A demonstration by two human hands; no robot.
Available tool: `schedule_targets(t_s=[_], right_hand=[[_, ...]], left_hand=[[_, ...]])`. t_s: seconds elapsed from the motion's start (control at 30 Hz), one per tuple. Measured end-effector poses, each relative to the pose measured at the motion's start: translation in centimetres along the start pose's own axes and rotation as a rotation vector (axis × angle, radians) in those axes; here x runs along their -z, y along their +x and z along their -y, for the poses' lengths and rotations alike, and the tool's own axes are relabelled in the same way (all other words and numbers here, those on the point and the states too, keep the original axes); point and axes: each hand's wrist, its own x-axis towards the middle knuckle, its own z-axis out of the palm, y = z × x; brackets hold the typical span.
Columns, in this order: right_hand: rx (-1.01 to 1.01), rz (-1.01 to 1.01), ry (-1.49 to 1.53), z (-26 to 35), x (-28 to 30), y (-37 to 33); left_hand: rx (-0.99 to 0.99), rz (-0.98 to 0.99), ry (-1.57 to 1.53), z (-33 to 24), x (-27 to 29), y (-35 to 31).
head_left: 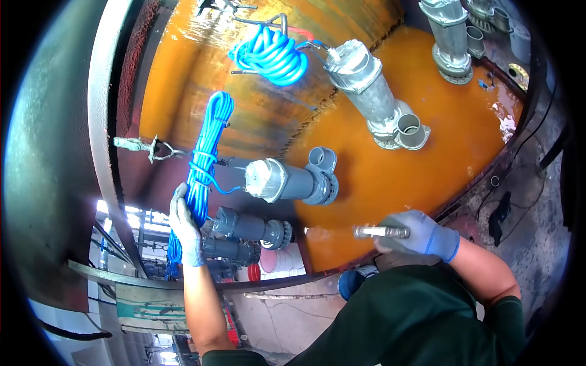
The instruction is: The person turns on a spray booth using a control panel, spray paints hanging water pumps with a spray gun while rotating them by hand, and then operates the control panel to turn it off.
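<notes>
My left hand (185, 227), in a pale glove, is closed on the lower end of a tied bundle of blue cable (206, 143). The bundle stands tall, and a strand runs from it to a grey submersible pump (293, 181) hanging from a hook. In my gloved right hand (418, 235) is a metal spray gun (381, 232). Its nozzle points left, with a faint haze ahead of it. The gun's grip is hidden in my fingers. Beyond stands a silver-grey pump (369, 91) with a coil of bright blue cable (268, 55) at its top.
Orange-coated panels (366, 183) form the wall and base behind the pumps. A curved dark metal rim (482, 180) borders them on the right. More grey pumps (244, 227) hang at lower left, and another pump (448, 39) stands far right. Black hoses (537, 131) cross the right floor.
</notes>
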Motion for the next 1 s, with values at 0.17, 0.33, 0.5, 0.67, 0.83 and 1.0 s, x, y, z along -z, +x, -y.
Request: schedule_targets(t_s=[0.17, 0.33, 0.5, 0.67, 0.83, 1.0], right_hand=[[-0.194, -0.354, 0.236, -1.0, 0.0, 1.2], [-0.122, -0.012, -0.039, -1.7, 0.6, 1.7], [-0.229, -0.297, 0.220, -2.6, -0.5, 2.4], [-0.168, -0.057, -0.060, -2.5, 0.0, 2.3], [-0.204, -0.198, 0.271, 1.4, 1.6, 2.6], [-0.002, 0.165, -0.192, 2.5, 3.2, 2.9]], left_hand=[[-0.066, -0.050, 0.032, 1.0, -0.1, -0.6], [0.086, -0.103, -0.086, 1.9, 0.0, -0.8], [0.154, -0.094, -0.035, 2.3, 0.0, -0.7], [0.022, -0.087, -0.023, 5.2, 0.6, -0.7], [0.001, -0.150, 0.089, 6.5, 0.2, -0.8], [0.006, -0.166, 0.196, 8.5, 0.5, -0.5]])
